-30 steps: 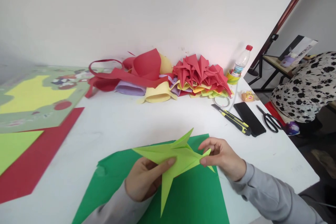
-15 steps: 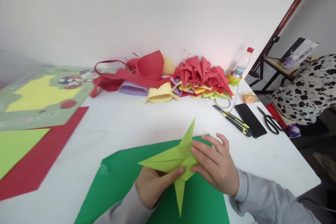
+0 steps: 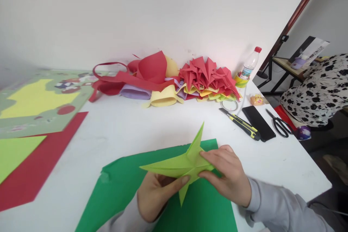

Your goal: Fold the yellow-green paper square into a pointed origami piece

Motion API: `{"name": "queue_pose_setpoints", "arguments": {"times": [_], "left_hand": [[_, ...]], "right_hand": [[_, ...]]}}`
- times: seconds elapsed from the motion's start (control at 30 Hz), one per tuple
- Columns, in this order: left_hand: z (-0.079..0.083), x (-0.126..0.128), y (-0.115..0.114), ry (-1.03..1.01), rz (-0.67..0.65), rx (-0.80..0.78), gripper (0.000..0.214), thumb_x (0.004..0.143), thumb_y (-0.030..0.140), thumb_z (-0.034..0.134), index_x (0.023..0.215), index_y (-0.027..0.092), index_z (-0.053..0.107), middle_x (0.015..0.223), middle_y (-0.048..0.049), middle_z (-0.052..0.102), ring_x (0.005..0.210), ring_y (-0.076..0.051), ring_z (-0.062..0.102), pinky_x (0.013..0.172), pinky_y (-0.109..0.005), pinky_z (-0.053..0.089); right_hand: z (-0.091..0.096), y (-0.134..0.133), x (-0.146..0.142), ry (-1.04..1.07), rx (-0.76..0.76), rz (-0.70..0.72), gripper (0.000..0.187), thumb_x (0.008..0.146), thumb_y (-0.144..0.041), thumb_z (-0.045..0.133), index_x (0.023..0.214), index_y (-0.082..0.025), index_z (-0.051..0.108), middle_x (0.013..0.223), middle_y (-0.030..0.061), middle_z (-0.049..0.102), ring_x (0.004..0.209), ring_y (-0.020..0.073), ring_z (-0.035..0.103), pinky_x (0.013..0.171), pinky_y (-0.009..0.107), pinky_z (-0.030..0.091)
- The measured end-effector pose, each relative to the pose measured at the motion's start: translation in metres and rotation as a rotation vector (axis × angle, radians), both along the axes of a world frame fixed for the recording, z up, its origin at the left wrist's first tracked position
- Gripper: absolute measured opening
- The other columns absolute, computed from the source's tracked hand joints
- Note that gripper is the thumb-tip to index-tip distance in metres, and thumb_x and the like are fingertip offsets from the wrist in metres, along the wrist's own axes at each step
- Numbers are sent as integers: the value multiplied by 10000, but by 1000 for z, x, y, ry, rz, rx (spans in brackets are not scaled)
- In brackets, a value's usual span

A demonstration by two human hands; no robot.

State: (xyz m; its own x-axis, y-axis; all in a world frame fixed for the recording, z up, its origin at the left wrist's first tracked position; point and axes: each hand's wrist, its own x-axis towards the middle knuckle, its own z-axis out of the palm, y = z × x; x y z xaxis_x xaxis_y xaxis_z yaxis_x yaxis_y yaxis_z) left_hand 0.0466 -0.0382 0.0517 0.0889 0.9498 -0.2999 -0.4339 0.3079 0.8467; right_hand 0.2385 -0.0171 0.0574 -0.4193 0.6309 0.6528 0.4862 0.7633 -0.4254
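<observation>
A lime-green folded paper star (image 3: 174,163) with long pointed arms is held up over a dark green sheet (image 3: 119,185). My left hand (image 3: 157,195) grips it from below, thumb lying on its front near the middle and the other fingers behind it. My right hand (image 3: 230,172) pinches the star's right arm between thumb and fingers. One point of the star rises to the upper right, another reaches far left, and one hangs downward. The fingertips behind the paper are hidden.
Red folded paper stars (image 3: 205,74) and rolled paper pieces (image 3: 163,96) lie along the wall. To the right are a utility knife (image 3: 240,125), black phone (image 3: 259,123), scissors (image 3: 280,123), tape roll (image 3: 229,105) and bottle (image 3: 250,65). A red sheet (image 3: 51,163) lies left. Someone in floral clothing (image 3: 317,90) is beyond.
My right hand's fingers have closed in on the star's right arm, where they were more spread before. The star has tilted, and its lower point looks shorter.
</observation>
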Motion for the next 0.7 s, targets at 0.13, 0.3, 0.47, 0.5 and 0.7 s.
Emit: {"name": "queue_pose_setpoints", "arguments": {"times": [0.13,0.3,0.47,0.5,0.7], "left_hand": [[-1,1,1,-52,-37,-3,399,524,348,929,858,183,788,965,-90,787,1023,-342,701,954,-440,552],[2,0,3,-79,-37,-43,400,514,330,938,859,196,788,903,-76,793,1007,-335,707,912,-410,571],[-1,-4,6,-54,-23,-24,402,509,358,937,835,182,780,897,-87,791,1025,-335,700,894,-393,580],[-2,-5,7,-47,-13,-18,405,508,365,938,832,182,777,908,-88,790,1012,-332,705,889,-392,583],[-8,-12,8,-77,-2,-67,350,505,328,948,774,197,765,862,-54,794,815,-265,752,792,-333,615]], "right_hand": [[1,1,0,68,-82,18,334,901,-290,667,1225,-225,623,887,42,728,768,173,663,742,342,476],[1,3,-1,153,-172,30,339,848,-309,729,1175,-252,659,879,19,745,747,164,669,768,343,474],[7,2,2,178,-259,114,298,903,-340,651,1181,-234,663,891,40,746,774,173,665,790,352,499],[9,2,3,184,-281,153,272,941,-319,593,1187,-225,661,896,45,746,783,170,664,792,348,503],[8,8,5,184,-256,230,271,952,-326,597,1176,-193,669,846,49,754,728,157,650,788,341,505]]}}
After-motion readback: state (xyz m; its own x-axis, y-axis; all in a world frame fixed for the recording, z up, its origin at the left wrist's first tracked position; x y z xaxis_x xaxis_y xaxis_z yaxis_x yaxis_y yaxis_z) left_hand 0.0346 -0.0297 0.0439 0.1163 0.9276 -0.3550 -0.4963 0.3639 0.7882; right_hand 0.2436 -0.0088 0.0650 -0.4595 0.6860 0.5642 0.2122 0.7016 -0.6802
